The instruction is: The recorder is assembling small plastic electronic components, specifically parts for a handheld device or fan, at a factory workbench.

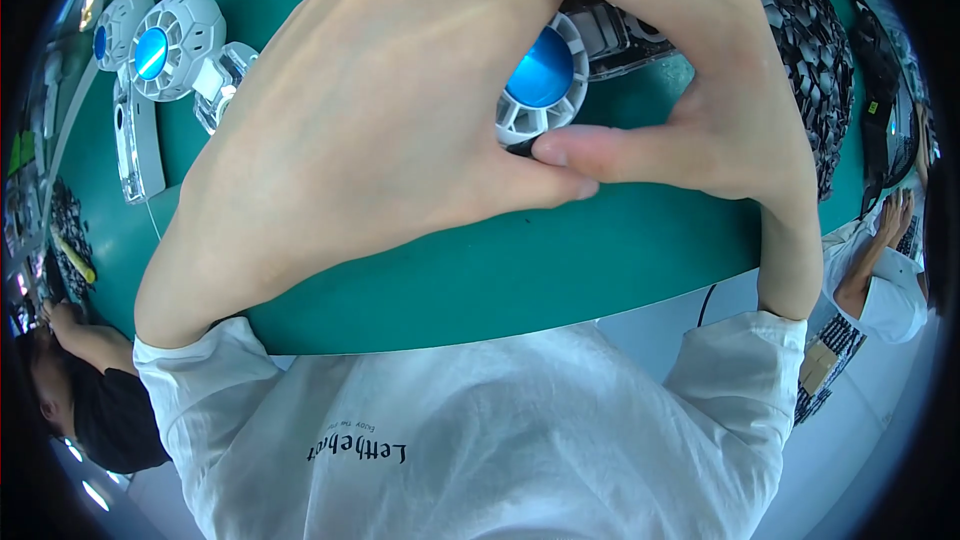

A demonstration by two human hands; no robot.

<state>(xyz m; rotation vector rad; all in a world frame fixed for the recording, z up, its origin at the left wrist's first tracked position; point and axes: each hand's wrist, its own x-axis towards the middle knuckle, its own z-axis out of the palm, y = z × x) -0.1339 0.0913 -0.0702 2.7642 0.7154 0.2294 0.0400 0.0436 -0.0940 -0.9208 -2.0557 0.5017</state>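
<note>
Close in front of me, both hands are closed around a white round device [545,80] with a shiny blue disc at its centre and spoke-like ribs around it. My left hand [390,90] covers much of its left side, back of the hand up, with its thumb along the lower rim. My right hand [715,100] curves over from the right. Its thumb tip presses by a small black piece [522,148] at the rim, and its fingers reach the top of my left hand. A clear and dark plastic part [620,40] shows behind, partly hidden; I cannot tell whether it joins the device.
Similar white devices with blue discs [178,45] and clear plastic strips [138,145] lie at the left on the green table [500,270]. A large heap of small black pieces [820,70] spreads at the right. Co-workers sit at the far left [110,400] and right [890,290].
</note>
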